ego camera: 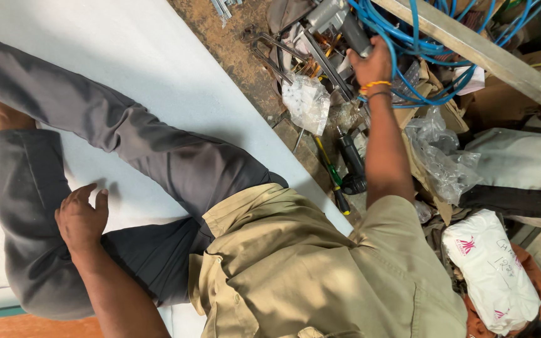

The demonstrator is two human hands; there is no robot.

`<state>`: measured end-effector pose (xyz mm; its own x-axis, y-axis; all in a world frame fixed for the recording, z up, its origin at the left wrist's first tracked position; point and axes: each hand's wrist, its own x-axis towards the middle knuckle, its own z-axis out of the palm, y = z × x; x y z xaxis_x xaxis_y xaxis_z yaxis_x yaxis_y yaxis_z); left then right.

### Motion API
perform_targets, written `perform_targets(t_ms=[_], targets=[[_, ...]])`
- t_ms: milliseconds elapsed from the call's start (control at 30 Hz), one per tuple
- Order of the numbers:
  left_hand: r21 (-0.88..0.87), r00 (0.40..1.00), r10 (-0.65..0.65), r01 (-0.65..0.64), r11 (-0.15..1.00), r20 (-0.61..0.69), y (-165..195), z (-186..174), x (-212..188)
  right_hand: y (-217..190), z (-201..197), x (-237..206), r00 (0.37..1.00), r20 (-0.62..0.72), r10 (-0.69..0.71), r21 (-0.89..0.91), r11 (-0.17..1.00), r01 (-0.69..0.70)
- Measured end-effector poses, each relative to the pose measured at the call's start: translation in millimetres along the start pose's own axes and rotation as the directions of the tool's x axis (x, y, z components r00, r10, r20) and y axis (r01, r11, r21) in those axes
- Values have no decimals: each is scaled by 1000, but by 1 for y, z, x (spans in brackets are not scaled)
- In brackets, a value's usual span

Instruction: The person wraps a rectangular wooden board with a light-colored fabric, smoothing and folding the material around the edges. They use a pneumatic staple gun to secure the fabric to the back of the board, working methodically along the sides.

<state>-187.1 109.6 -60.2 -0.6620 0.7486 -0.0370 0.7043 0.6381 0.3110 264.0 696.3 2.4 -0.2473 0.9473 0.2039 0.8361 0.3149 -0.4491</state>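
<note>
Your right hand is gripping the grey tool among the blue hoses; your left hand, loosely open and holding nothing, is bracing on your knee.

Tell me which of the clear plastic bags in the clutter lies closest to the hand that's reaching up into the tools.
The small crumpled clear bag, just left of the reaching right hand. The bigger clear bag lies lower, past the forearm, near the cardboard.

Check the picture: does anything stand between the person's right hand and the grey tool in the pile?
Nothing visible does. The right hand grips the grey tool by its dark handle. Blue hoses loop close around it, and a wooden plank crosses just beyond.
</note>
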Motion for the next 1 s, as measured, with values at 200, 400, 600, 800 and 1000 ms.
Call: perform_targets(t_ms=[200,400,600,800,1000], targets=[[-237,995,-75,89,967,68,42,-25,10,-4,-39,-12,867,263,-424,445,850,281],[-458,979,200,-188,869,-23,146,-64,25,-79,-36,-112,706,240,-666,153,744,650],[-391,867,467,-495,776,-173,248,-106,24,-172,-53,-170,546,219,-808,50,569,821],[-131,829,481,-531,838,-285,272,-143,5,-232,-86,-166,576,-50,-816,132,566,814],[-144,641,352,-590,794,-682,219,-147,-2,-294,-93,-186,649,-273,-710,419,519,745]])
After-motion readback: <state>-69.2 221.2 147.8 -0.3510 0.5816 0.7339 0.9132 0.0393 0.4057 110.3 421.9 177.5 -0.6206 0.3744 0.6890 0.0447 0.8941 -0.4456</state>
